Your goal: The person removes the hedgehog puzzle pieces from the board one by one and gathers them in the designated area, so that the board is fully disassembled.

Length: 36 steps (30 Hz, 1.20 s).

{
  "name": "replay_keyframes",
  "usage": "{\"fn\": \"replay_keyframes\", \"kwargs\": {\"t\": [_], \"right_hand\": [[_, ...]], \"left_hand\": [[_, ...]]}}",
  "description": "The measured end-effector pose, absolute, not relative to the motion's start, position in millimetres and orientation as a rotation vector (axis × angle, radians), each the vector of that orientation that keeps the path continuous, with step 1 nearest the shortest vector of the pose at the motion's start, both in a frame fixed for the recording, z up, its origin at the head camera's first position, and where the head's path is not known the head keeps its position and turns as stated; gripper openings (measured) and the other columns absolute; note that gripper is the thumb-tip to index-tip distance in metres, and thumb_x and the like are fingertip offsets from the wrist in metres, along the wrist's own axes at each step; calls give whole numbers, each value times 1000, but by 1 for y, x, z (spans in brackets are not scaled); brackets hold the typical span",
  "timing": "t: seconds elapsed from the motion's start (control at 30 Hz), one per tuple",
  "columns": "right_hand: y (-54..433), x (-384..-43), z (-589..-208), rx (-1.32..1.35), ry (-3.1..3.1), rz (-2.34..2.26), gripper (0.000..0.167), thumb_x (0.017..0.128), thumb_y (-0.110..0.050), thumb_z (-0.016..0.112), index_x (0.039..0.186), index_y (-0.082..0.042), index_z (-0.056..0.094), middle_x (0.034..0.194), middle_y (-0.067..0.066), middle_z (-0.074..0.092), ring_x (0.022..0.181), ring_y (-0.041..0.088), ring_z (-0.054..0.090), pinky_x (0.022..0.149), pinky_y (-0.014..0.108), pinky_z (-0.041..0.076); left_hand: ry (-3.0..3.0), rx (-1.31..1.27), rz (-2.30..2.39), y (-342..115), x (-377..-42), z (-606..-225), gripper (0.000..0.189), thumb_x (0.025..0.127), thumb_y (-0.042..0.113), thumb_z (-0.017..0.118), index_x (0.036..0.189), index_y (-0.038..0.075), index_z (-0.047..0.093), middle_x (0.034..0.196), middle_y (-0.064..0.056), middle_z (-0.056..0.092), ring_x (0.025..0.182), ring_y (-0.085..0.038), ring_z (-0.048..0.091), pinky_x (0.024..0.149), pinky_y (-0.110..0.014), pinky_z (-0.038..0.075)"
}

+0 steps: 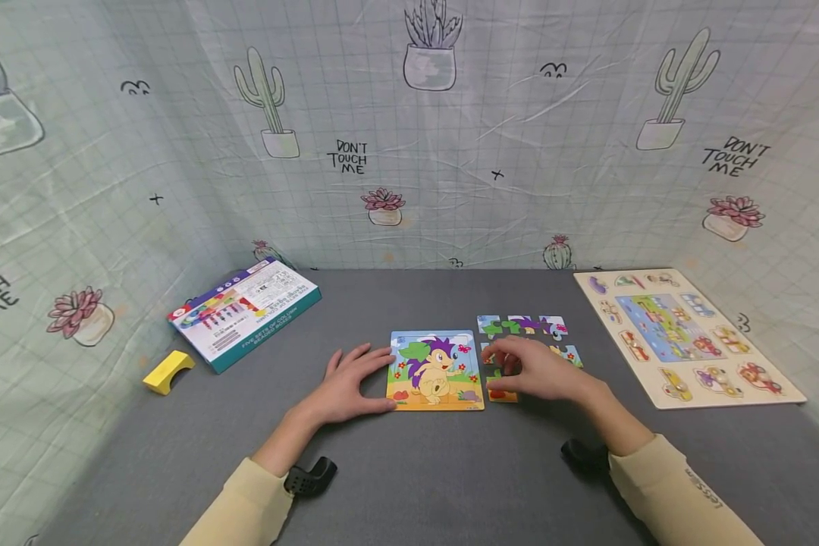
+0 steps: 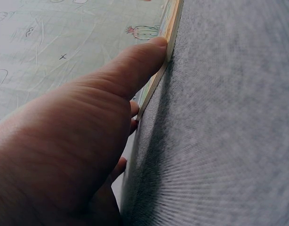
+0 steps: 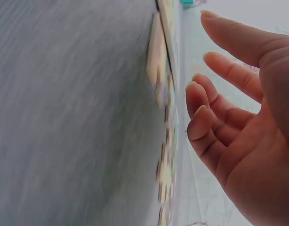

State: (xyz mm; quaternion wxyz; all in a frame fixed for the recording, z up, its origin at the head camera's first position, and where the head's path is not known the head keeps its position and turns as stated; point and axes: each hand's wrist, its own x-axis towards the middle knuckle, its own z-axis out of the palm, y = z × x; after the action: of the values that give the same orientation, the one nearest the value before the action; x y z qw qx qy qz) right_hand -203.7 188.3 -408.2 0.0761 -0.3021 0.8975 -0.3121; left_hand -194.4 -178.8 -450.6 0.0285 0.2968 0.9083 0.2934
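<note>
A square puzzle board (image 1: 426, 379) with a purple-haired hedgehog picture lies flat on the table. My left hand (image 1: 351, 383) rests at its left side, the thumb on the near left corner and a fingertip at the left edge. In the left wrist view the thumb (image 2: 140, 61) presses on the wooden board's edge. Right of the board, several loose jigsaw pieces (image 1: 556, 327) lie in rough rows. My right hand (image 1: 539, 369) hovers over them with bent fingers and nothing in its grasp, partly hiding some pieces. The right wrist view has these fingers above the pieces' edges (image 3: 165, 174).
A flat box (image 1: 259, 307) lies at the back left, with a yellow arch block (image 1: 168, 371) in front of it. To the right is a wooden board with animal pictures (image 1: 696, 334). A cloth printed with cacti (image 1: 478, 152) hangs behind the grey table (image 1: 382, 485).
</note>
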Motion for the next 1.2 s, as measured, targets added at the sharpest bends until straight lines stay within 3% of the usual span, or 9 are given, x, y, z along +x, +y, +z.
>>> {"fn": "replay_keyframes", "kwargs": {"t": [0.47, 0.87, 1.2], "right_hand": [[149, -203, -406, -1002, 2564, -1082, 45, 88, -21, 81, 125, -1, 64, 99, 9, 64, 78, 14, 60, 70, 29, 53], [123, -202, -413, -967, 2565, -983, 38, 88, -22, 82, 116, -4, 65, 86, 0, 60, 76, 12, 55, 68, 27, 49], [118, -201, -415, -953, 2582, -909, 37, 87, -20, 82, 117, -4, 66, 88, -1, 60, 77, 11, 55, 70, 27, 49]], "left_hand": [[2801, 925, 925, -179, -195, -452, 73, 87, 44, 77, 148, 12, 53, 156, -5, 43, 149, -39, 20, 110, -71, -2], [2815, 928, 905, -177, -195, -451, 73, 87, 45, 77, 148, 12, 54, 156, -6, 44, 148, -40, 21, 110, -72, 0], [2822, 924, 913, -178, -194, -452, 74, 86, 45, 78, 148, 12, 53, 155, -6, 45, 148, -40, 22, 110, -71, -1]]}}
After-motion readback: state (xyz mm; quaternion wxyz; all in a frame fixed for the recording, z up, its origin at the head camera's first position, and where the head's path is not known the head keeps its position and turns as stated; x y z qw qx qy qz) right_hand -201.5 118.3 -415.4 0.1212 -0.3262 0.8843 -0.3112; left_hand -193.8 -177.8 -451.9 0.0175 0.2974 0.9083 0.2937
